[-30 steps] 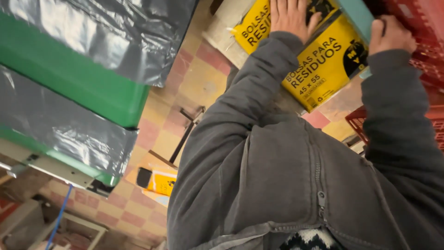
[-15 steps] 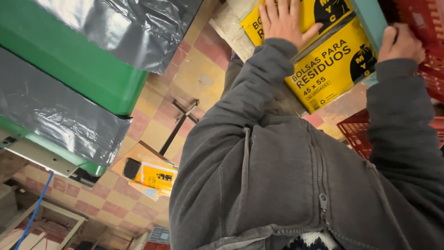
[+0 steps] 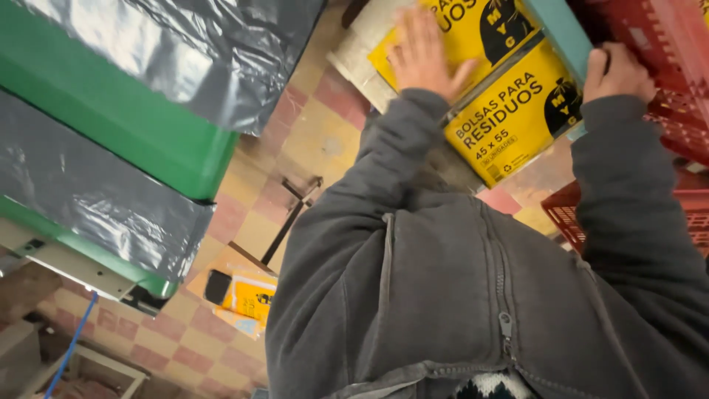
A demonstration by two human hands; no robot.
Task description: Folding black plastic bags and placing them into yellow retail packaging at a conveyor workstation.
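Checkered floor tiles [image 3: 325,140] in pink and yellow fill the room. Two yellow packs lie side by side up by the hands. The left hand [image 3: 425,52] lies flat and open on the upper yellow pack [image 3: 480,29], pressing it, not gripping. Just beside it sits the lower yellow pack [image 3: 517,118]. The right hand [image 3: 617,74] curls its fingers over the edge of a teal board [image 3: 565,33], next to the packs. Red crates [image 3: 665,96] stand right of the packs. Far left of them, green bins [image 3: 125,125] hold grey plastic liners [image 3: 185,52]. A small yellow packet [image 3: 247,295] lies on the floor, well below the packs.
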